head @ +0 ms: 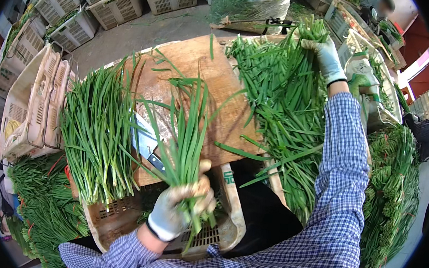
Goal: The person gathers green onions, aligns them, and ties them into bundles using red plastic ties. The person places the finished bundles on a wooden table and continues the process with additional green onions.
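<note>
My left hand (185, 208), in a whitish work glove, grips a bunch of garlic chives (188, 143) by its lower end, leaves pointing away from me. Stretched out to the far right, my gloved right hand (319, 49) is closed around the ends of more chives (311, 29) above a heap of loose chives (283, 90). Between the left hand and a laid-out pile of chives (100, 131), a cleaver (143, 135) with a black riveted handle lies on the wooden board (233, 132). The pile partly covers the blade.
A plastic crate (236, 216) sits under the board's near edge. Tied bundles of greens lie at the lower left (48, 196) and right (388, 203). Stacked crates (115, 4) line the far left, a plastic-wrapped bale (248, 7) stands behind, and a person (374, 10) is at the upper right.
</note>
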Tool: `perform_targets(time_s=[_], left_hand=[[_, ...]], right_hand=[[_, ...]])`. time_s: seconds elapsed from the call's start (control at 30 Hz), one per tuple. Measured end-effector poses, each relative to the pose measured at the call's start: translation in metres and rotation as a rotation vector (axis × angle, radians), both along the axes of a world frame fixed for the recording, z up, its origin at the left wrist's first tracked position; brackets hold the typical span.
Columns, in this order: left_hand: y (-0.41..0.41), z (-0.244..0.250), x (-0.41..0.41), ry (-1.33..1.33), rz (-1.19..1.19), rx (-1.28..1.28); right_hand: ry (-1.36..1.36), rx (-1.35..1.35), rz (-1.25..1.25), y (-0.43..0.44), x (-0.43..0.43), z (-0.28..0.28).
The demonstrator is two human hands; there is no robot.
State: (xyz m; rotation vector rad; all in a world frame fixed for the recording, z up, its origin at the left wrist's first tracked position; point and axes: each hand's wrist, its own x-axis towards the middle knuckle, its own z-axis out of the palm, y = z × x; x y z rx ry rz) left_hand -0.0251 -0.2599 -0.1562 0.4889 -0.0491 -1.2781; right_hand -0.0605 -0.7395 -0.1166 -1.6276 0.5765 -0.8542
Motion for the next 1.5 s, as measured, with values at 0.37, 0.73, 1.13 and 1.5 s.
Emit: perform_targets(time_s=[0.37,0.73,1.13,1.5], left_hand=[[-0.215,0.016,0.048,-0.343,0.114,0.042],[-0.092,0.009,0.002,-0.12,-0.061,0.147],[0.079,0.0,-0.016,0.105,-0.089,-0.207],[0.123,-0.05,-0.021,0.273,-0.215,0.017]], right_hand=[[0.054,-0.021,0.605,0.133,-0.018,0.056],[-0.011,-0.64,0.182,0.134,-0.039,0.176],[0.233,-1.544,0.595,0.403,-0.067,0.054],[0.166,-0.539,0.363,0.474,-0.158,0.012]])
